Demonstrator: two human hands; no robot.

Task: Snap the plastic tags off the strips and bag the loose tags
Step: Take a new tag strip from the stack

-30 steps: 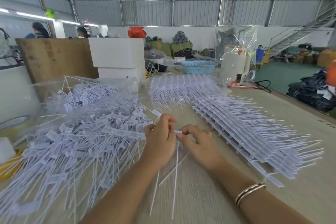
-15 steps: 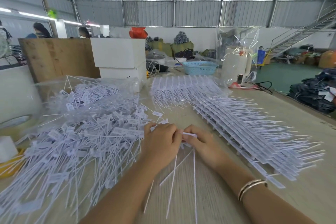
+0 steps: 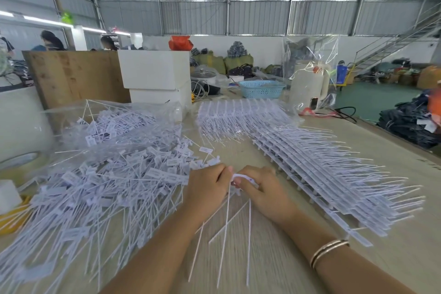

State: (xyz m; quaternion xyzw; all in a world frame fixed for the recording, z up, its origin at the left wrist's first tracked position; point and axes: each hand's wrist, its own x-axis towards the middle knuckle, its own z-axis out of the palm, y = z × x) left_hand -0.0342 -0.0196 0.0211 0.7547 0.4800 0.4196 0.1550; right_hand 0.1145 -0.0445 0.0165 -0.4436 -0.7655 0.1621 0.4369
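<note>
My left hand [image 3: 207, 186] and my right hand [image 3: 265, 188] meet at the table's middle, both pinching a short white strip of tags [image 3: 242, 178] whose long thin tails hang down toward me. To the left lies a big heap of loose white tags [image 3: 100, 188]. A stack of whole tag strips [image 3: 334, 174] stretches along the right, with more strips [image 3: 238, 117] fanned behind. A clear plastic bag [image 3: 112, 124] holding tags sits at the back left.
White foam boxes [image 3: 155, 71] and a wooden board [image 3: 74, 74] stand behind the bag. A blue basket [image 3: 261, 88] and a white kettle [image 3: 307, 86] under clear wrap sit at the back. A tape roll [image 3: 21, 160] is at the left edge. People work far left.
Both hands stayed together at the table's middle, shifting slightly right and lower. The tails hanging from the held strip swung and spread below my hands.
</note>
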